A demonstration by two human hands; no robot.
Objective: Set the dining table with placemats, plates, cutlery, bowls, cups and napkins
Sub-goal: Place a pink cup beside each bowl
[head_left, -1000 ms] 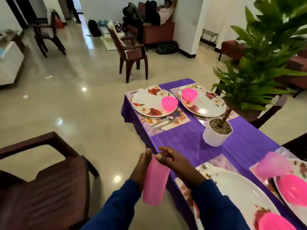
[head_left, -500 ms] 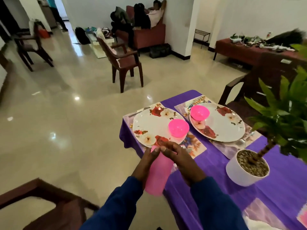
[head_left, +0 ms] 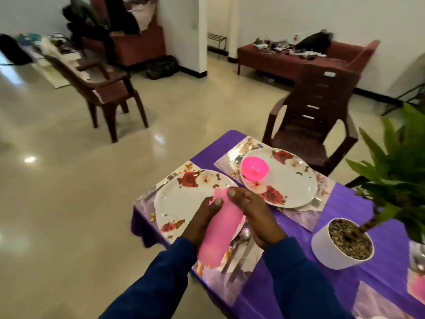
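Observation:
A tall pink cup (head_left: 220, 233) lies tilted between both my hands, above the near floral plate (head_left: 181, 201). My left hand (head_left: 202, 217) grips its left side with the thumb on top. My right hand (head_left: 253, 215) holds its upper end, fingers laid over the rim. The hands and cup hide the middle of this plate. A second floral plate (head_left: 292, 183) to the right carries a pink bowl (head_left: 254, 168). Both plates sit on floral placemats (head_left: 305, 217) on the purple tablecloth (head_left: 345, 203). A fork (head_left: 161, 187) lies left of the near plate, a spoon (head_left: 245, 233) to its right.
A white pot with a green plant (head_left: 340, 247) stands on the table at right. A brown plastic chair (head_left: 315, 116) is at the table's far side, another chair (head_left: 108, 88) out on the tiled floor. Another place setting shows at the right edge (head_left: 416, 284).
I have walked along the table toward its far end. The cup and both hands now hover over the near plate, hiding its pink bowl.

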